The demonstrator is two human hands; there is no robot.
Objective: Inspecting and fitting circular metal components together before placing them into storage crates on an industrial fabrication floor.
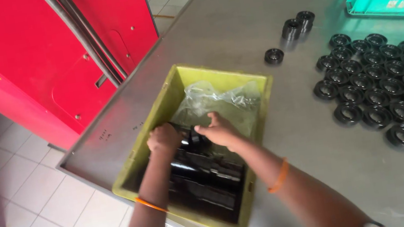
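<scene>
Item: stack of black ring parts [193,141], lying in the yellow-green bin [162,115] beside crumpled clear plastic [216,100]. It is being gripped by the left hand [164,139], closed, and the right hand [221,131], half-curled. Judged rigid, weighty, possibly slick; best clasped around the sides.

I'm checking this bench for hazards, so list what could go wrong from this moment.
1. The yellow-green bin sits at the steel table's near edge; leaning into it could perhaps tip or slide it off.
2. Both hands, left hand and right hand, reach among stacked black parts; fingers might get pinched, or a stack could slip.
3. The loose clear plastic bag in the bin may snag parts lifted out.
</scene>
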